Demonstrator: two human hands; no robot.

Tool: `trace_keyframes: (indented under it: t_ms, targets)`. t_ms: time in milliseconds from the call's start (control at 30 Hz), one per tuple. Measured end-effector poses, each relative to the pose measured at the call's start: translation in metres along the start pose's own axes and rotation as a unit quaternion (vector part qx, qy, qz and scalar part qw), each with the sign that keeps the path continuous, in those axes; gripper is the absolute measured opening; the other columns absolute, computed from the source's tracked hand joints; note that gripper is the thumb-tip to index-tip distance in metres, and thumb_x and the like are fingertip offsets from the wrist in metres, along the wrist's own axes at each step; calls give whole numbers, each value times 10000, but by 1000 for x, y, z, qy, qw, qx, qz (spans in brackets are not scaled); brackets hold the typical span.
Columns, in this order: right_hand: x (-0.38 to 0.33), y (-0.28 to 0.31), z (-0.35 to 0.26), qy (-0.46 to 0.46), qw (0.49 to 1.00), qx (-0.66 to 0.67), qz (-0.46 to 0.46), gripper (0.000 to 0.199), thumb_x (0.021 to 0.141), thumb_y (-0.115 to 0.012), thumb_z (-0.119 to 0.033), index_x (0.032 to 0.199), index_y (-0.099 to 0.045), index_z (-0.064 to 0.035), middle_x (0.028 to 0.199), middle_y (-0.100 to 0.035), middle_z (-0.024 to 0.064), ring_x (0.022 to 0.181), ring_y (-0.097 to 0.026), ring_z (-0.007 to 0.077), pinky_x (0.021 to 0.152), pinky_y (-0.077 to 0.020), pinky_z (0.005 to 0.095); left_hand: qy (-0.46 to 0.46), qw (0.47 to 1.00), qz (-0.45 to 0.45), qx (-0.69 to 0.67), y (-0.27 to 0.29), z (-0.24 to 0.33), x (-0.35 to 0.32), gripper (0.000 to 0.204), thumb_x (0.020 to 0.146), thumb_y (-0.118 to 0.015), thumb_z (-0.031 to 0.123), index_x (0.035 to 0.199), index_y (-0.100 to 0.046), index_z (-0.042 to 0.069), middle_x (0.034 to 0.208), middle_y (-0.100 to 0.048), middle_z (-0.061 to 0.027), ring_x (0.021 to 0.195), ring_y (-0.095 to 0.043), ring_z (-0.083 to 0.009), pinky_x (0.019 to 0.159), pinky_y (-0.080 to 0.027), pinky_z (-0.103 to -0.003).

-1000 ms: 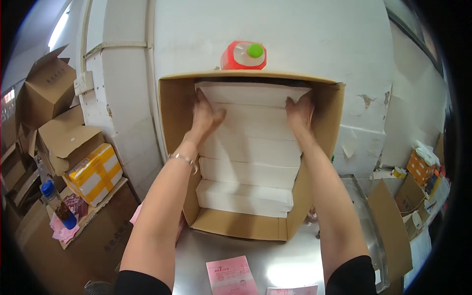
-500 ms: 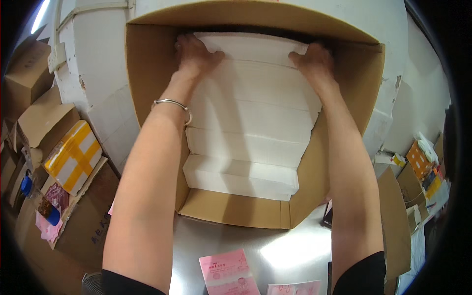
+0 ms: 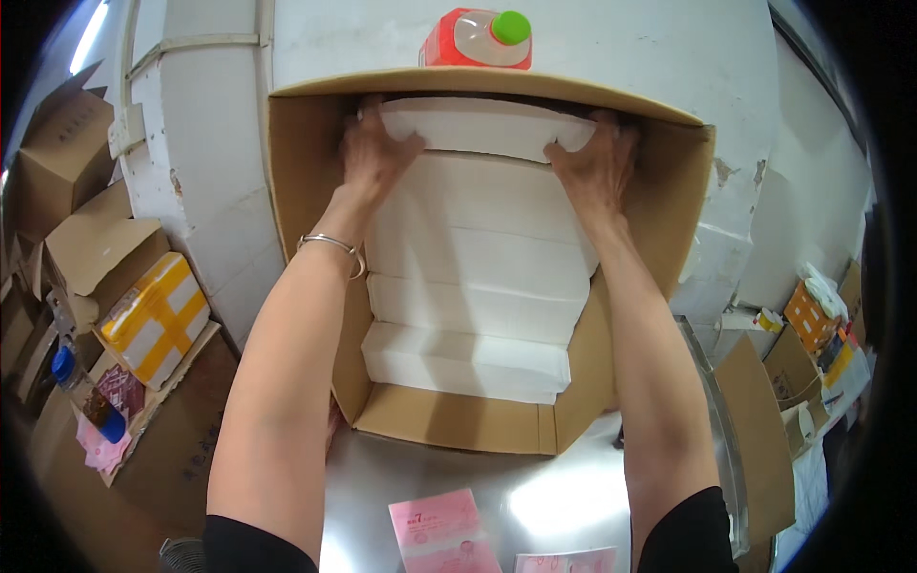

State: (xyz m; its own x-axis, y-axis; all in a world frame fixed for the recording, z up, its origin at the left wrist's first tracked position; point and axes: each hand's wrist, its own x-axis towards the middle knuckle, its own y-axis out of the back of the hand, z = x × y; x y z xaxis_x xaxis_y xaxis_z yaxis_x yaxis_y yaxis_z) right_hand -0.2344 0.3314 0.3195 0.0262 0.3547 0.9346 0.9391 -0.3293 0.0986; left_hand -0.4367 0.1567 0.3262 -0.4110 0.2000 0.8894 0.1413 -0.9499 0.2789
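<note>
A large brown cardboard box (image 3: 411, 420) stands with its open side toward me. Inside it, several white paper-like stacks (image 3: 478, 304) lie in stepped rows. My left hand (image 3: 374, 155) holds the left end of the farthest white stack (image 3: 482, 126), thumb on the near face and fingers behind it. At the right end, my right hand (image 3: 597, 170) grips the same stack in the same way. The fingertips of both hands are partly hidden behind it. A gap shows between this stack and the row below.
Behind the box stands a red-labelled bottle with a green cap (image 3: 476, 40). Pink printed sheets (image 3: 444, 530) lie on the shiny metal table (image 3: 382, 477). On the left are a yellow-taped parcel (image 3: 158, 320), a blue-lidded bottle (image 3: 91, 396) and cartons; more clutter stands at the right.
The bottle behind the box has come into view as the view shifted. Both hands keep their hold, and the far white stack now stands slightly apart from the row below.
</note>
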Motion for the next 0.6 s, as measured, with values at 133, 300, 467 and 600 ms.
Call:
trace_keyframes:
  t_ms: [133,300,467,600]
  targets:
    - [-23,50,-33,-52,998,11,-22,601,656,-801,-235,1170,-557,-40,1143,-479,235,1082,-518,429,863,-488,507,24,998,25,46,56,32,-35,692,711,-777,303,1277,-494,25,1144,-622,-276,1078,-604,-437,910,-518,-500]
    - [-96,133,-38,67,996,13,63,621,596,-843,-158,1123,-537,-37,1129,-471,218,1092,-505,398,910,-465,473,-19,995,81,48,123,71,-143,632,765,-763,163,1295,-484,-38,1140,-608,-250,1106,-585,-395,922,-496,-443]
    - [-213,258,-17,58,995,81,0,736,535,-878,-113,1154,-481,-73,1231,-425,216,1154,-466,386,949,-436,464,79,995,51,-21,177,103,-327,723,764,-797,91,1359,-398,-9,1300,-444,-176,1219,-489,-330,1050,-408,-416]
    - [-293,329,103,-47,994,-20,-96,640,555,-808,-77,1101,-475,-66,1172,-441,205,1115,-494,402,904,-477,463,27,983,-179,-9,128,160,-409,731,772,-800,113,1365,-386,5,1296,-420,-221,1222,-454,-389,1050,-402,-468]
